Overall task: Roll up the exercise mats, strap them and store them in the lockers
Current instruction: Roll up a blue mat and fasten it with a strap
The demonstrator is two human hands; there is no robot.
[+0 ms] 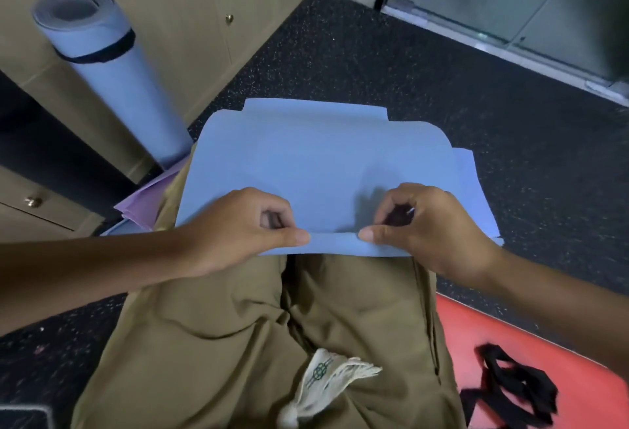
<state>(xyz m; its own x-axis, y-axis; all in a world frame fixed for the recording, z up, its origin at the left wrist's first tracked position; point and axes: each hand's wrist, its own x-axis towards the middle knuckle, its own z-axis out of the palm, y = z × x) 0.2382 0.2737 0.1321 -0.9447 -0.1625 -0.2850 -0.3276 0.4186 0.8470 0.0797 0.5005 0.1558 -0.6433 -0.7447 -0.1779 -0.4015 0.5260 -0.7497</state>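
A flat blue mat [316, 163] lies on top of a stack of blue mats on the dark floor, its near edge over my knees. My left hand [245, 227] and my right hand [429, 227] each pinch that near edge, which is folded over into a narrow first turn. A rolled blue mat [112, 71] with a black strap around it stands upright against the beige lockers [190, 3] at the left. Loose black straps [514, 391] lie on a red mat [476, 333] at the bottom right.
A purple mat [143, 204] pokes out under the blue ones at the left. One locker compartment [44, 152] stands open and dark at the left. Glass doors [510, 3] run along the far right. The floor is black speckled rubber [374, 64].
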